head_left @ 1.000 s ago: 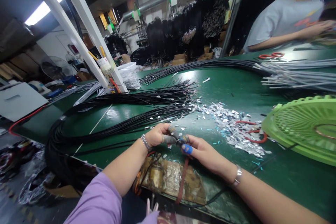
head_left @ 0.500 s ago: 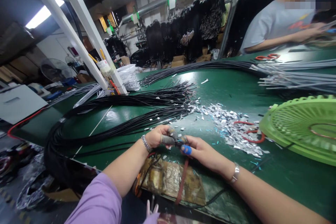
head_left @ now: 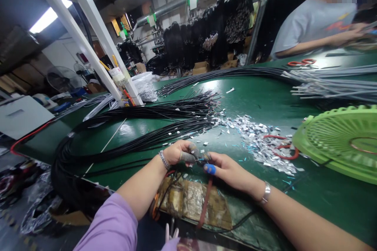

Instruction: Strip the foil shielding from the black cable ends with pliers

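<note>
My left hand (head_left: 179,153) and my right hand (head_left: 225,168) meet over the near edge of the table, fingers closed in a pinch. Between their fingertips is a dark cable end (head_left: 200,160) with a thin blue wire showing; its finer details are too small to make out. Grey wraps cover fingers of my left hand, and a blue wrap covers my right thumb. Just below sits a tape-covered block (head_left: 193,200) with a reddish-brown strap (head_left: 205,203) across it. Beyond my hands lie bundles of black cables (head_left: 165,133), their stripped ends pointing right.
White and blue scraps (head_left: 265,145) are strewn over the green table (head_left: 253,94), with red-handled scissors (head_left: 287,152) among them. At right stands a green fan guard (head_left: 338,137). Grey cables (head_left: 332,86) lie behind it, near another person (head_left: 312,27). White posts (head_left: 97,43) rise at left.
My hands stay together at nearly the same spot; the blue wire between the fingertips shows a little more. The view has shifted slightly.
</note>
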`<state>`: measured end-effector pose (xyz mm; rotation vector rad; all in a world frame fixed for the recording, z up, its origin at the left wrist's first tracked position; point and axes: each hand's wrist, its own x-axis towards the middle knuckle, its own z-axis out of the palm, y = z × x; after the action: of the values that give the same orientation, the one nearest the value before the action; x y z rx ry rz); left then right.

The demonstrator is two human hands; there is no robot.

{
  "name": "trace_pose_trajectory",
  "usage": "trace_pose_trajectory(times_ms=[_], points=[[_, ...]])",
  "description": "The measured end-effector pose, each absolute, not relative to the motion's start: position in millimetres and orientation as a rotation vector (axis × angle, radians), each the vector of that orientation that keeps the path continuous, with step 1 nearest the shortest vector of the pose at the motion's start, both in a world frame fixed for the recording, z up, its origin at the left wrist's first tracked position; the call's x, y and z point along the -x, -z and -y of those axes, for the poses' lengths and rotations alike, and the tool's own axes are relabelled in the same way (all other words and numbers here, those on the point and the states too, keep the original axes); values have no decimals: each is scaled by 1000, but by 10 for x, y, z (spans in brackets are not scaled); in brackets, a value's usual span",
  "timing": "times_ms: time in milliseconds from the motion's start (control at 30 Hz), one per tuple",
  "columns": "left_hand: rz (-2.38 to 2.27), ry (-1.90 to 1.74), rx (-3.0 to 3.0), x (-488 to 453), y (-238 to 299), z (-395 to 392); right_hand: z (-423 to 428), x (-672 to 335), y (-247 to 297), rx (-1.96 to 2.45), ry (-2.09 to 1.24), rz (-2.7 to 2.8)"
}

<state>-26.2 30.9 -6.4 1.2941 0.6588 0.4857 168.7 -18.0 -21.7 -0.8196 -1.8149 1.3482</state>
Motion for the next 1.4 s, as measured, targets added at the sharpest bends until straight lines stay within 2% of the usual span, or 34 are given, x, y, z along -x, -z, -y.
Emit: trace_pose_trajectory(times_ms=[267, 667, 933, 1167, 1267, 1400], points=[[-699, -469, -1371, 241, 33, -307, 181, -1722, 219, 796, -1511, 1534], [-658, -401, -1375, 235, 45, -283, 209, -1672, 203, 783, -1557, 1491], [-646, -311, -1440, 218, 60, -269, 262, -1559, 154, 983, -1539, 1440], [-658, -318, -1481, 212, 31, -263, 287, -1527, 143, 984, -1576, 1358], [-681, -392, -1554, 218, 41, -288, 278, -1553, 157, 990, -1626, 1295], [-841, -742, -1896, 211, 66, -293, 250, -1581, 178, 1037, -1611, 1275]])
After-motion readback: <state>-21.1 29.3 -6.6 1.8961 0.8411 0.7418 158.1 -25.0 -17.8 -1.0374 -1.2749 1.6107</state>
